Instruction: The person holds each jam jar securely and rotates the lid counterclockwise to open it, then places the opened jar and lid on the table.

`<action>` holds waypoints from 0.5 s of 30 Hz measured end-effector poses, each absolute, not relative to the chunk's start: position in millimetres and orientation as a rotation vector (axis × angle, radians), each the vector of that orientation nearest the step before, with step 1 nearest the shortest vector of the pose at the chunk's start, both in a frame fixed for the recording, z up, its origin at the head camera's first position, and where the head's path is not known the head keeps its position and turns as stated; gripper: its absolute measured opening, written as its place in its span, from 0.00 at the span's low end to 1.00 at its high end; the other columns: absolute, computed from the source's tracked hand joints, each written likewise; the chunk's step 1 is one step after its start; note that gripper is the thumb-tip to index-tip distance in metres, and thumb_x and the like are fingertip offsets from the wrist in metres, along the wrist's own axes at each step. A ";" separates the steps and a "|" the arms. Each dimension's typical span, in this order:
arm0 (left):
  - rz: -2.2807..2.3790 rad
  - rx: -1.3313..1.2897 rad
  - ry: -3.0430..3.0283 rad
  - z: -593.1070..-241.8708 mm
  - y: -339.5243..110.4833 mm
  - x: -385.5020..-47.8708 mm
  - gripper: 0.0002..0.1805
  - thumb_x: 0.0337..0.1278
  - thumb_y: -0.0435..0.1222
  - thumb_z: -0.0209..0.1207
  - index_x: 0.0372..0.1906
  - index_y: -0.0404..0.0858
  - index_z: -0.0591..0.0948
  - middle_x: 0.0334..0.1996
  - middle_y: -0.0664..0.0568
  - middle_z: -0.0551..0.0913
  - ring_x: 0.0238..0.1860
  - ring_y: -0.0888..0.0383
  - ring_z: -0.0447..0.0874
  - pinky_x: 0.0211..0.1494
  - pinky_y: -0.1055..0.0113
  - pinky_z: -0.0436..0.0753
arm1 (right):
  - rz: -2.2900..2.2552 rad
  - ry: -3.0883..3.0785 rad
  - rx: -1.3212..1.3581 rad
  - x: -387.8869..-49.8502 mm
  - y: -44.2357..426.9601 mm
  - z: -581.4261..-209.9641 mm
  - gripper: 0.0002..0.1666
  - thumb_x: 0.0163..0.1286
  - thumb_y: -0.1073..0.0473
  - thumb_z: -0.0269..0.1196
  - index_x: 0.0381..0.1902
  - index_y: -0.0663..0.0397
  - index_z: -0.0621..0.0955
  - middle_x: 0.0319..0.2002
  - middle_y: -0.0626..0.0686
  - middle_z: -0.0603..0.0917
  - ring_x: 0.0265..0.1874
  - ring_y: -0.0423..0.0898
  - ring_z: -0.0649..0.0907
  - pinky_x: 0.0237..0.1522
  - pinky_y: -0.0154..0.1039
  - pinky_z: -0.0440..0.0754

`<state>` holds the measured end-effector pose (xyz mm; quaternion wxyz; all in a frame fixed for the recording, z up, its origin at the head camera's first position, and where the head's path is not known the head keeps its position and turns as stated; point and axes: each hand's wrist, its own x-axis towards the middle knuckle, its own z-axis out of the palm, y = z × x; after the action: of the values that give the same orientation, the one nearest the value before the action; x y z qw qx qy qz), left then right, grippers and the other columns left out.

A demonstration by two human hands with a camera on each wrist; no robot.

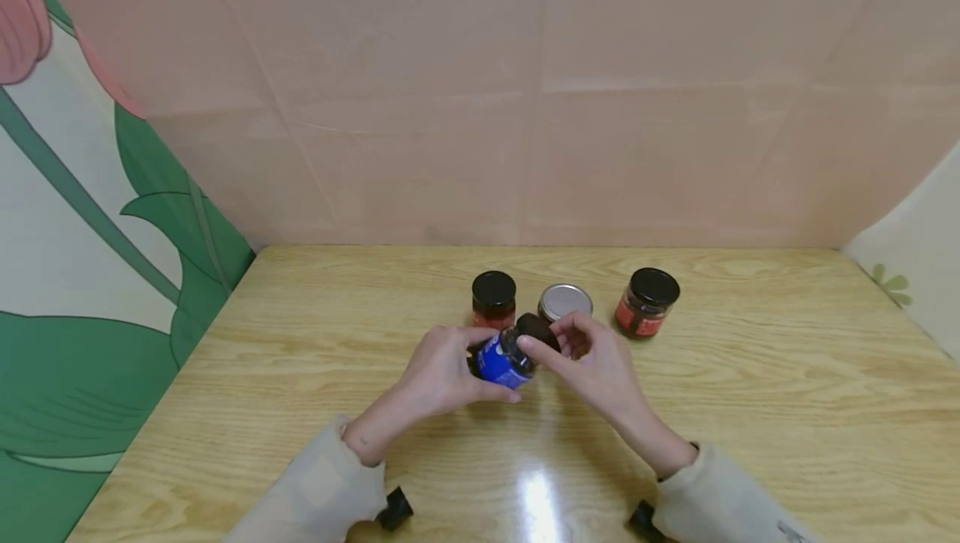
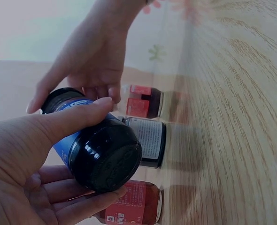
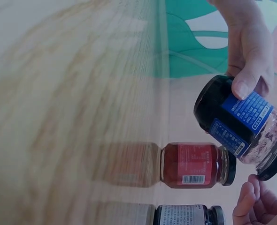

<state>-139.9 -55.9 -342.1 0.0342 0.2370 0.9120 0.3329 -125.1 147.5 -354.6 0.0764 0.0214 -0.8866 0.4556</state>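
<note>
A dark jar with a blue label (image 1: 501,363) is tilted above the table, its black lid (image 1: 538,331) toward the right. My left hand (image 1: 448,372) grips the jar's body, thumb on one side and fingers on the other. In the left wrist view the dark base of the jar (image 2: 108,157) faces the camera. My right hand (image 1: 596,364) holds the black lid at its rim with thumb and fingers. The right wrist view shows the lid (image 3: 274,159) on the jar, by the curled right fingers (image 3: 256,201).
Behind the hands stand a black-lidded red jar (image 1: 493,293), a silver-lidded jar (image 1: 566,301) and, to the right, another black-lidded jar with a red label (image 1: 639,321). The wooden table (image 1: 337,301) ends at a pinkish wall covering.
</note>
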 end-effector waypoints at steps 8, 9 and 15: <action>1.028 0.710 2.795 -344.8 -58.2 -141.3 0.37 0.32 0.51 0.77 0.54 0.42 0.82 0.44 0.50 0.86 0.43 0.57 0.84 0.42 0.64 0.82 | 1.356 -2.571 0.271 -125.5 147.3 -353.6 0.20 0.55 0.51 0.72 0.43 0.55 0.84 0.33 0.50 0.83 0.29 0.41 0.77 0.31 0.33 0.76; 1.033 0.704 2.790 -345.2 -58.6 -141.5 0.37 0.32 0.51 0.77 0.55 0.42 0.82 0.44 0.51 0.86 0.43 0.57 0.84 0.42 0.64 0.82 | 1.365 -2.561 0.308 -125.6 147.3 -353.7 0.21 0.56 0.53 0.72 0.46 0.56 0.84 0.35 0.51 0.84 0.30 0.41 0.78 0.33 0.34 0.78; 1.037 0.699 2.793 -345.7 -59.5 -142.0 0.37 0.32 0.50 0.77 0.55 0.41 0.82 0.44 0.50 0.86 0.43 0.57 0.84 0.41 0.65 0.82 | 1.416 -2.531 0.382 -125.8 146.9 -354.3 0.22 0.57 0.58 0.70 0.49 0.60 0.83 0.38 0.54 0.84 0.32 0.44 0.79 0.36 0.39 0.81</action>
<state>-142.0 -59.5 -345.7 0.0408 0.2282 0.9120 0.3385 -125.8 146.9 -354.3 0.1080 0.1299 -0.8601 0.4814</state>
